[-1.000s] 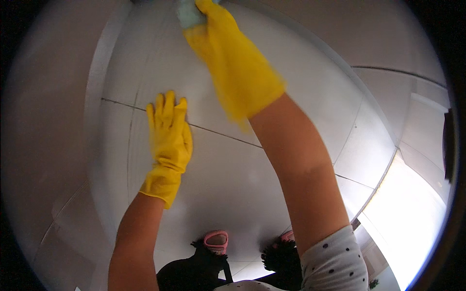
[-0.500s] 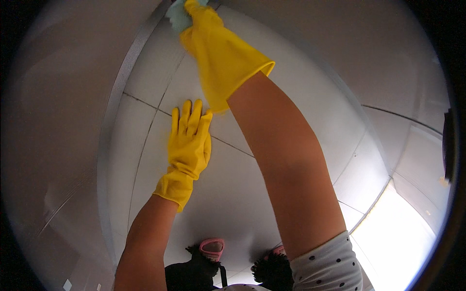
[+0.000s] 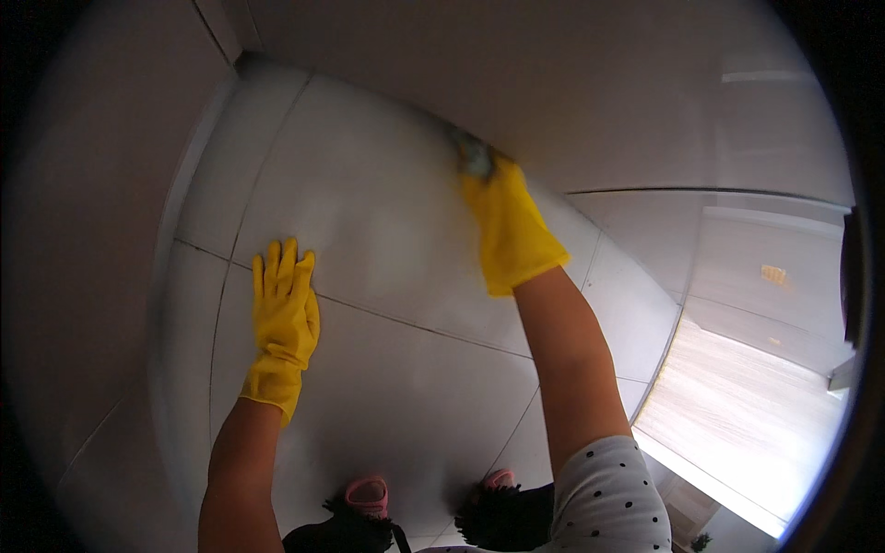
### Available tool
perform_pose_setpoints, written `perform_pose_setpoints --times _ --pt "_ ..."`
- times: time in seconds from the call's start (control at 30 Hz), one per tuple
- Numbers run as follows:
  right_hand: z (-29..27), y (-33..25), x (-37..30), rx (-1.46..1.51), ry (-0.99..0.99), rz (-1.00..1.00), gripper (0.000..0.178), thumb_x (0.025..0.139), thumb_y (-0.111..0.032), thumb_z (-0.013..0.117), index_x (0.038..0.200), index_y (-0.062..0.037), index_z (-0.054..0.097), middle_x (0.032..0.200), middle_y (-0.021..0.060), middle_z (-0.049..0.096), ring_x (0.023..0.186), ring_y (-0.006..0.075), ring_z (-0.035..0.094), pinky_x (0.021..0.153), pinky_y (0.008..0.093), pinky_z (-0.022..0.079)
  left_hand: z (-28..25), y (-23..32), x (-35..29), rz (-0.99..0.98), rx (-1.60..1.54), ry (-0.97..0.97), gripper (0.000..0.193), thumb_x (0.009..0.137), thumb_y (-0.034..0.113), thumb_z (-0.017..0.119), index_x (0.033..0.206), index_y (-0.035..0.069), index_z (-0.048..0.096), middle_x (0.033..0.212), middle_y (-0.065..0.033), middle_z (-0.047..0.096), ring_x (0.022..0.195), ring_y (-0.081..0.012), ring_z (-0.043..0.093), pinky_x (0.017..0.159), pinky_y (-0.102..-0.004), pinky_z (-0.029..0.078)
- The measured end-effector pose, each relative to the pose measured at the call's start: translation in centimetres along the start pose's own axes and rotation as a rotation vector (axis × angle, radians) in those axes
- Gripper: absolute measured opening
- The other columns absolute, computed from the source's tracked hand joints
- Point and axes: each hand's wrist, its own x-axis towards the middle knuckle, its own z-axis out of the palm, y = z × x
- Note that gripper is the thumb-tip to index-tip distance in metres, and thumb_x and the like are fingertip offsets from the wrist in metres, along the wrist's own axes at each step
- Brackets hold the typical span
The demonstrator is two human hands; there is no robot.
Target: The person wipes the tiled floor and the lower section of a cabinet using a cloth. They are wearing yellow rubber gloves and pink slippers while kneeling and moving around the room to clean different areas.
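Both my hands wear yellow rubber gloves. My left hand [image 3: 284, 309] lies flat, fingers together, pressed on the white tiled wall [image 3: 369, 230]. My right hand [image 3: 502, 217] reaches higher up the wall and grips a small grey-green sponge or cloth [image 3: 473, 157], held against the tile. The cloth is blurred and partly hidden by the glove.
A wall corner [image 3: 230, 55] runs up at the upper left. Below me are my feet in pink slippers [image 3: 369, 493] on the tile. A wood-grain floor [image 3: 737, 424] begins past a threshold at the lower right.
My right hand with the cloth has swept down and to the right across the wall. The left hand stays flat on the tile, and the view has shifted.
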Motion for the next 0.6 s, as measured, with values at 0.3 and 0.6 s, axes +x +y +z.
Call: perform_pose_setpoints --times 0.3,0.6 --pt "-12.1 -13.1 -12.9 0.105 0.208 -0.015 0.037 0.099 -0.017 0.067 0.132 -0.0014 0.060 0.124 0.0141 0.067 0.100 0.0235 0.069 0.088 0.0335 0.060 1.1 -1.3 -0.5 -0.048 0.023 -0.012 0.040 0.100 0.010 0.052 0.139 0.005 0.056 0.156 -0.0177 0.046 0.147 -0.0383 0.039 0.127 -0.0537 0.022" --pt "-3.9 -14.2 -35.0 -0.138 -0.467 0.310 0.066 0.095 -0.010 0.068 0.154 -0.0060 0.040 0.145 0.0102 0.055 0.131 0.0211 0.054 0.112 0.0342 0.043 -0.5 -0.3 -0.3 0.003 0.025 0.122 0.039 0.102 0.011 0.050 0.140 0.005 0.056 0.156 -0.0171 0.046 0.149 -0.0354 0.037 0.128 -0.0517 0.021"
